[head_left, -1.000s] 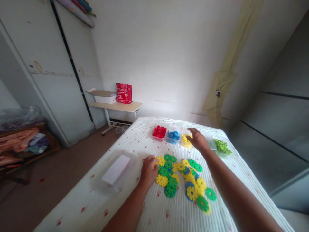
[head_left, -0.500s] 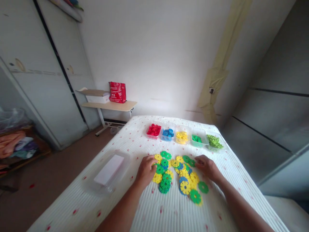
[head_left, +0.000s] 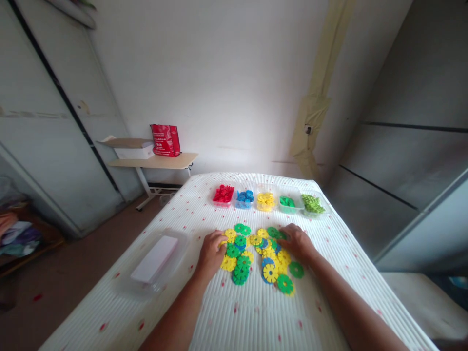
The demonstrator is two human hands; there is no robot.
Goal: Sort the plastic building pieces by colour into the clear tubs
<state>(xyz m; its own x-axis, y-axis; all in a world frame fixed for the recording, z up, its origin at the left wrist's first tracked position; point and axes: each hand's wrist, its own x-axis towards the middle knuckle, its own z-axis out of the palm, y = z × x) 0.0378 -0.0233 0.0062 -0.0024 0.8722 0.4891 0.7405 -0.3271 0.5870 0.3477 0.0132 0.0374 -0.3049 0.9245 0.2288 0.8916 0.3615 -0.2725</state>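
Two loose heaps of notched plastic snowflake discs in yellow, green and blue lie on the quilted cover, a left heap [head_left: 242, 262] and a right heap [head_left: 278, 261]. At the outer edge of the left one, my left hand [head_left: 212, 252] has its fingers curled, with a yellow snowflake disc [head_left: 222, 242] showing between thumb and forefinger. My right hand [head_left: 298, 242] reaches in from the right. Its fingers stretch over the green snowflake discs [head_left: 273, 232] at the top of the right heap, and the fingertips are partly hidden.
Along the far side stand clear tubs of red [head_left: 224, 194], blue [head_left: 244, 198], yellow [head_left: 265, 201], green [head_left: 287, 202] and light green pieces [head_left: 312, 203]. A clear tray [head_left: 161, 283] with a pale pink block [head_left: 155, 259] lies left. Behind is a small table [head_left: 164, 162] with a red bag [head_left: 165, 140].
The whole view has shifted, so everything sits further left. My right hand has moved slightly inward over the green discs, its fingers straighter. The left hand keeps its place beside the left heap.
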